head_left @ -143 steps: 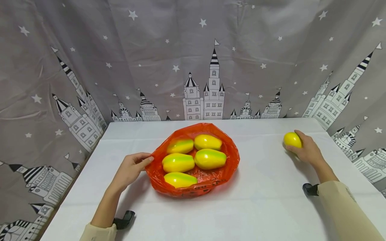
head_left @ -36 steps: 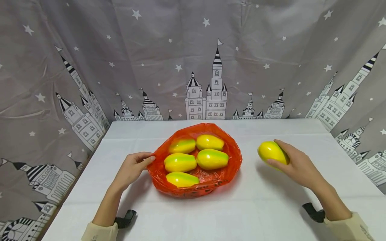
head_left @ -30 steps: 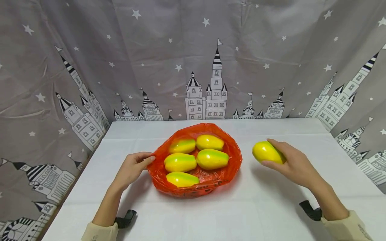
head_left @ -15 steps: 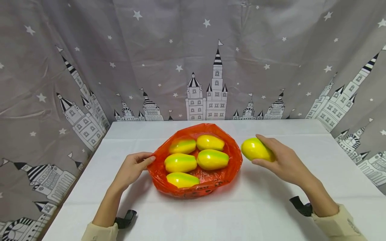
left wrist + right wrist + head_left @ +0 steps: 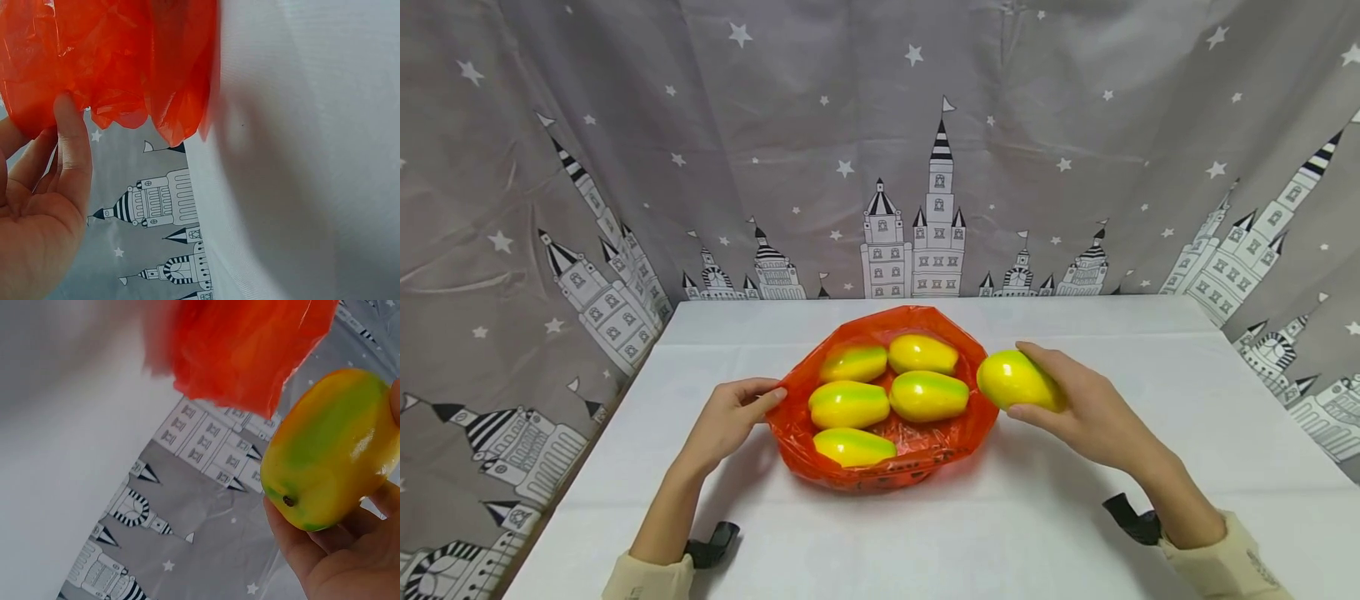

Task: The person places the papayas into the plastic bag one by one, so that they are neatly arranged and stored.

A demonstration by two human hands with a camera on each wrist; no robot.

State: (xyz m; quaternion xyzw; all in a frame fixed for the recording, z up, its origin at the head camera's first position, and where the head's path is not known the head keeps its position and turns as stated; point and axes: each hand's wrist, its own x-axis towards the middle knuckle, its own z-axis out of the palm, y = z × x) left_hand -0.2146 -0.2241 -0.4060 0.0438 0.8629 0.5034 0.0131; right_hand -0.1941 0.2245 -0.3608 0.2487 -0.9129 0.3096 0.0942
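A red plastic bag point(image 5: 790, 437) sits wide open at the middle of the table, with several glossy yellow-green papayas point(image 5: 848, 407) lying inside. My left hand point(image 5: 730, 421) pinches the bag's left rim between thumb and fingers; the left wrist view shows those fingertips against the red plastic point(image 5: 112, 62). At the bag's right rim, my right hand point(image 5: 1093, 412) holds another papaya point(image 5: 1017, 381), which overlaps the rim in the head view. Its dark stem end and green streak face the camera in the right wrist view, with fingers point(image 5: 294, 544) wrapped along its underside.
A white cloth covers the table point(image 5: 1000, 542). Behind it hangs a grey curtain point(image 5: 737, 125) printed with castles and stars. Black wrist cameras point(image 5: 713, 546) are strapped on both forearms, close over the cloth.
My right hand has carried the papaya leftward from the table's far right to the bag's right rim. The left hand keeps its grip, and the bag's contents look the same.
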